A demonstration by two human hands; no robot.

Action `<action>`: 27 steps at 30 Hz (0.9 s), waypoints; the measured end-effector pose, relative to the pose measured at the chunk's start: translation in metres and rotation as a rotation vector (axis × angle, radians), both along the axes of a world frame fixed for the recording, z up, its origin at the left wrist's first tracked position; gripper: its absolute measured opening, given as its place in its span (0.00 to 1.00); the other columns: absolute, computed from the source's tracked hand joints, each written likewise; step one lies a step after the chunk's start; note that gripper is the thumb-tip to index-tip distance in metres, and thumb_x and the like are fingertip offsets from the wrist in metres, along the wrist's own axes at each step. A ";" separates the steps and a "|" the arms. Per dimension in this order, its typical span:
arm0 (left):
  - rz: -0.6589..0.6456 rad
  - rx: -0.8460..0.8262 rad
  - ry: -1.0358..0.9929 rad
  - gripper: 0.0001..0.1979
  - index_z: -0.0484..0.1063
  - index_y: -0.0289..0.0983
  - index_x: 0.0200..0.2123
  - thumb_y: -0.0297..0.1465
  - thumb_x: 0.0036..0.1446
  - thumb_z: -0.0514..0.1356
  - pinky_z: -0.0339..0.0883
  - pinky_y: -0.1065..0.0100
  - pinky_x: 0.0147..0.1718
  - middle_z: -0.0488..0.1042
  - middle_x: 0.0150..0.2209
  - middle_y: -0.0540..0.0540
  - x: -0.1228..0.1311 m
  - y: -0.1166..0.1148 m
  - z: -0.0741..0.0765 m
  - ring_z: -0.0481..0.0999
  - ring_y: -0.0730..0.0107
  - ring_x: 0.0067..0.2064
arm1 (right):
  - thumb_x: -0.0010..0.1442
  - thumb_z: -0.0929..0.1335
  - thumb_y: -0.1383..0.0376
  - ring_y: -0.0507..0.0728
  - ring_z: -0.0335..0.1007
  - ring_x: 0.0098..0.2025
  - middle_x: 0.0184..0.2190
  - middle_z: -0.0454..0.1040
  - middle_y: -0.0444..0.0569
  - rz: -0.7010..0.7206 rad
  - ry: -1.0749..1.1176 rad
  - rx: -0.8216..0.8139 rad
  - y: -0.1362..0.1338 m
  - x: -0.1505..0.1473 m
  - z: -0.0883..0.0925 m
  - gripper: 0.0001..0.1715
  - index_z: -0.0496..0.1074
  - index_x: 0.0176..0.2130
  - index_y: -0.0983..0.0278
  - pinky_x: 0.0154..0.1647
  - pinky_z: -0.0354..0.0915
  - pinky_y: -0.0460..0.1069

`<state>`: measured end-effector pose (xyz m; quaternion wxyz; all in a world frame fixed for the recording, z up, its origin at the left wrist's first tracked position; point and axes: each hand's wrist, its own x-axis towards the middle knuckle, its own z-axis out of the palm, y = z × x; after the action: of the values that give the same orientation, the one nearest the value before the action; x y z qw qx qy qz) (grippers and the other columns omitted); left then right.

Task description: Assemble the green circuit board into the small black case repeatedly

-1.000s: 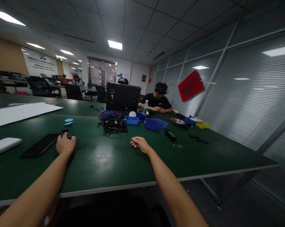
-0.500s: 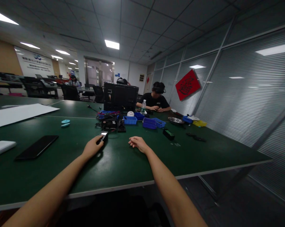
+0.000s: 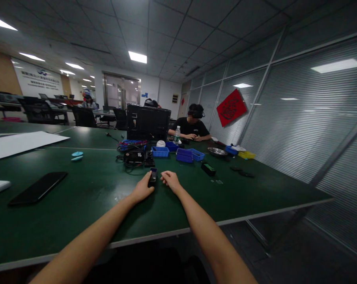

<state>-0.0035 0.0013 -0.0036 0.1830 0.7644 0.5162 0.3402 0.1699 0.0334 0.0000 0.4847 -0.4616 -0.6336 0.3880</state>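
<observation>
My left hand (image 3: 142, 188) is wrapped round a small dark handheld device (image 3: 152, 176) with a screen at its top end, low over the green table (image 3: 107, 228). Close to the right of the device is my right hand (image 3: 170, 180), its fingers curled together; whether something small is between them cannot be made out. Behind my hands lie a black box-shaped device with cables (image 3: 134, 157) and a blue tray (image 3: 160, 152). To the right sits a black device with a green face (image 3: 208, 169).
A black tablet (image 3: 38, 188) and a light-blue object (image 3: 77, 154) lie left. A large black case (image 3: 148, 122), white ball (image 3: 160, 144), bottle (image 3: 177, 134), dark-blue bin (image 3: 184, 155) and metal dish (image 3: 217, 152) stand farther back. A person (image 3: 193, 128) sits opposite.
My left hand has moved right with the device, bringing it beside my right hand. The device is now more upright in view. My right hand has hardly moved, and the view has shifted slightly.
</observation>
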 end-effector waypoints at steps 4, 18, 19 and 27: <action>-0.047 -0.071 -0.153 0.42 0.41 0.36 0.61 0.20 0.41 0.52 0.59 0.68 0.51 0.59 0.57 0.43 0.026 0.005 -0.013 0.63 0.67 0.55 | 0.55 0.60 0.56 0.54 0.64 0.35 0.33 0.70 0.48 -0.293 -0.286 0.235 -0.010 -0.002 0.010 0.16 0.69 0.37 0.61 0.37 0.60 0.49; 0.122 -0.069 -0.349 0.31 0.57 0.35 0.54 0.18 0.44 0.51 0.65 0.68 0.46 0.71 0.45 0.44 0.016 0.000 -0.006 0.72 0.71 0.44 | 0.52 0.63 0.57 0.63 0.60 0.47 0.43 0.66 0.58 -0.446 -0.823 0.062 -0.012 0.003 0.014 0.26 0.60 0.50 0.62 0.42 0.55 0.55; 0.128 -0.073 -0.346 0.30 0.58 0.35 0.54 0.18 0.44 0.51 0.65 0.68 0.45 0.71 0.45 0.44 0.015 0.000 -0.004 0.71 0.71 0.44 | 0.53 0.63 0.56 0.64 0.59 0.47 0.43 0.66 0.58 -0.481 -0.818 0.034 -0.009 0.011 0.014 0.27 0.60 0.50 0.63 0.42 0.55 0.56; 0.126 -0.085 -0.316 0.29 0.59 0.33 0.53 0.19 0.43 0.52 0.64 0.70 0.44 0.71 0.43 0.43 0.014 0.002 -0.006 0.71 0.72 0.43 | 0.53 0.63 0.55 0.63 0.59 0.48 0.45 0.65 0.59 -0.774 -0.840 -0.121 0.006 0.053 0.012 0.26 0.61 0.49 0.66 0.43 0.58 0.53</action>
<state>0.0104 0.0037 -0.0100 0.2723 0.6591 0.5420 0.4447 0.2227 0.0393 0.0119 0.2707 -0.8012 -0.5336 0.0012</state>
